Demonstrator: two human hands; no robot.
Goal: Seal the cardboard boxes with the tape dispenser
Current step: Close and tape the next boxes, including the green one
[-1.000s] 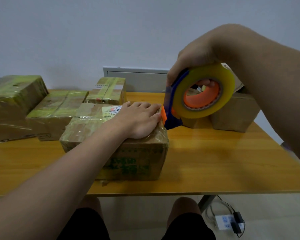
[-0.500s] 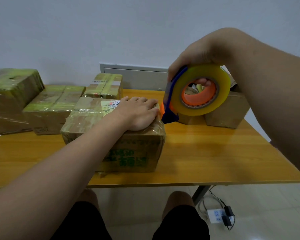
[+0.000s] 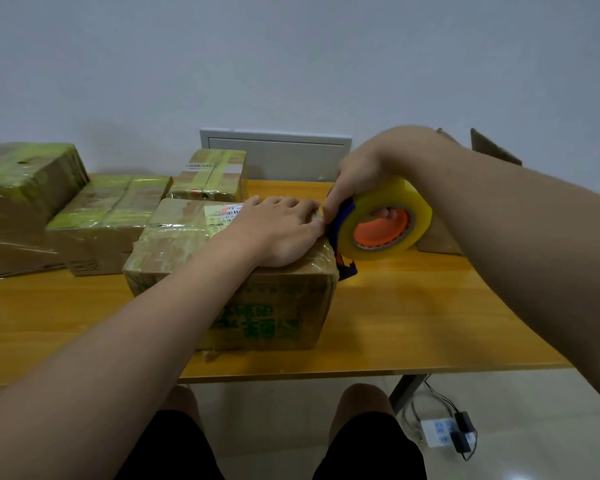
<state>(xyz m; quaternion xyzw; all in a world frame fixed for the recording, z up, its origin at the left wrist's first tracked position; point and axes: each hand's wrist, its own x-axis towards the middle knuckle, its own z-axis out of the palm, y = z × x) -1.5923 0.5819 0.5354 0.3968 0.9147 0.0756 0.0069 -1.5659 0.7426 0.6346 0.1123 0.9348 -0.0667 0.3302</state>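
Looking down from my head, the risks were plain to me. My left hand lay flat on top of the box, fingers straight, their tips right at its 3 o'clock edge, where the tape dispenser met the cardboard. I judged that the cutter could nick those fingertips if I dragged it across the top without drawing them clear. The tape might also wrinkle or lift if my press eased. A hard pull could slide the box along the surface as well.

My right hand was clamped on the tape dispenser from above, with fingers showing inside the orange core. The tape dispenser sat at 3 o'clock of my left hand, against the box's upper right edge, just beneath my right hand. The taped boxes stood from 9 to 11 o'clock.
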